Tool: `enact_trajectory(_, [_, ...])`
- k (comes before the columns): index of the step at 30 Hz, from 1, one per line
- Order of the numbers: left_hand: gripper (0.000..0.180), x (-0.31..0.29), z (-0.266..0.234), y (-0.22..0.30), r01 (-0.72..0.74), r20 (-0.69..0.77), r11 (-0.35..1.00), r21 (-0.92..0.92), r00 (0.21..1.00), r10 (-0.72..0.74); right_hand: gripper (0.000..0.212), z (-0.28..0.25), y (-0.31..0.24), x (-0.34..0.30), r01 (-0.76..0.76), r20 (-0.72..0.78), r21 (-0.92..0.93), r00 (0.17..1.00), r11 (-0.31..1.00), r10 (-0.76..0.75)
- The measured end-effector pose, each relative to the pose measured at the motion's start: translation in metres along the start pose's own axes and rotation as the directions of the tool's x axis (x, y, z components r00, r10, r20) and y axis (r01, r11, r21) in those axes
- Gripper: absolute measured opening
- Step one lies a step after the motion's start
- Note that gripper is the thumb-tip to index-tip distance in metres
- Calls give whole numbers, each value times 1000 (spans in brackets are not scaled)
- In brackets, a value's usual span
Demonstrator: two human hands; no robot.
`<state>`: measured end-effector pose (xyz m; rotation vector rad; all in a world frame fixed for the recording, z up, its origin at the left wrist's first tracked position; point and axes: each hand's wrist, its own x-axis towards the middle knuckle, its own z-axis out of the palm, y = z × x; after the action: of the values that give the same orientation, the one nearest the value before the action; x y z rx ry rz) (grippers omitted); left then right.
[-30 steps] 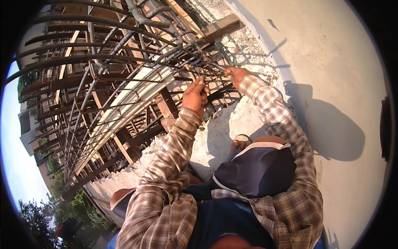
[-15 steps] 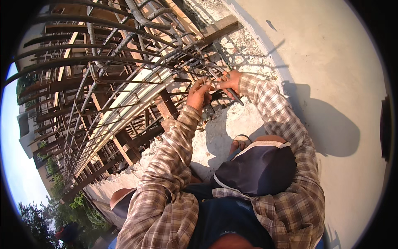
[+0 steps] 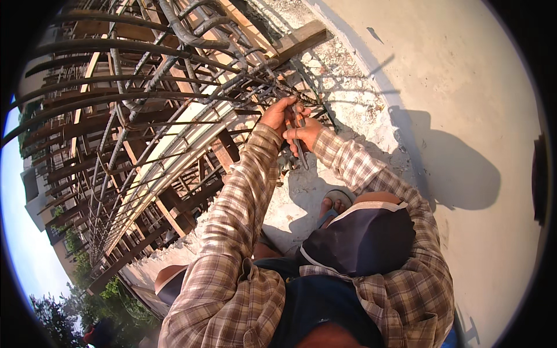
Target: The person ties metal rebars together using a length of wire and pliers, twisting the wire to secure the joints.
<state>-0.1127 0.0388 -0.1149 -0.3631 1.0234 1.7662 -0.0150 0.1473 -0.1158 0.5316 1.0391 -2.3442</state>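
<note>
Dark steel pincers (image 3: 302,156) with orange patches on the handles are gripped in my right hand (image 3: 308,132), its fingers wrapped round them. One handle points down toward my foot. Just left of the tool, almost touching it, my left hand (image 3: 277,115) is closed with thumb and fingers pressed together; whatever it pinches is too small to make out. Both hands are at the near end of a cage of steel reinforcing bars (image 3: 191,95), close to a cluster of bar ends (image 3: 270,87). The jaws of the pincers are mostly hidden by my fingers.
Bent bars (image 3: 116,43) stick out at the upper left over timber formwork (image 3: 174,145). A wooden plank (image 3: 301,40) lies beyond my hands, beside rough broken concrete (image 3: 348,81). A smooth concrete slab (image 3: 481,110) spans the right. My sandalled foot (image 3: 335,206) rests below my hands.
My right hand has moved left and slightly down, turning the pincers steeper and closer to my left hand. My left hand has shifted slightly up and left.
</note>
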Motion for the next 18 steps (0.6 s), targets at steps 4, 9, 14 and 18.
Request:
enact_trajectory(4, [17,12,13,-19,-180,-161,982,64,969,188,42,-7,3,-25,34,-235,-591,949,806,-212])
enact_trajectory(9, [23,58,-23,-39,-208,-649,742,637,375,662,45,21,12,-38,-210,-261,-963,879,166,-400])
enact_trajectory(14, [30,39,62,-36,-234,-600,964,129,755,264,18,-86,10,-25,-21,-68,-705,997,708,-39])
enact_trajectory(18, [24,13,31,-23,-248,-247,960,-127,946,212,28,-54,4,-29,-311,390,223,897,924,208])
